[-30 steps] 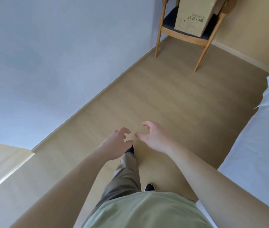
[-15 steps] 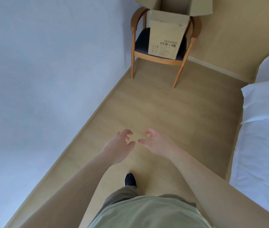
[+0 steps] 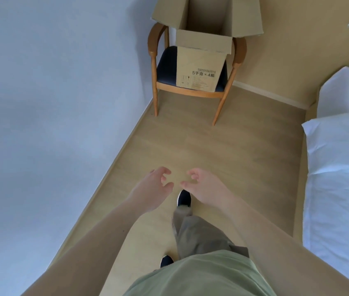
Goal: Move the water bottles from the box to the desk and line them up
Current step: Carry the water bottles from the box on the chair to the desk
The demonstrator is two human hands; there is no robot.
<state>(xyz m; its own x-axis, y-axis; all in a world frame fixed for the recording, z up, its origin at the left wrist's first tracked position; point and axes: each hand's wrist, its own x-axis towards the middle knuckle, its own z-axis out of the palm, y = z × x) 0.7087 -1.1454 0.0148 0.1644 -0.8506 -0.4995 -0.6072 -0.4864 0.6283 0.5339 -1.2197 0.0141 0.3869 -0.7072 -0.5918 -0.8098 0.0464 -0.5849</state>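
A narrow strip of pale wood-look floor point(image 3: 222, 150) runs between a light grey wall point(image 3: 51, 103) on the left and a white bed point(image 3: 340, 178) on the right. At its far end stands a wooden armchair point(image 3: 154, 67) with a dark seat, and on that seat a tall cardboard box point(image 3: 199, 67), flaps open; whether bottles are inside cannot be told. Both bare arms reach forward over the floor, well short of the box. The left hand point(image 3: 151, 189) and right hand point(image 3: 205, 186) hang close together, fingers point(image 3: 166, 170) loosely curled and parted, holding nothing.
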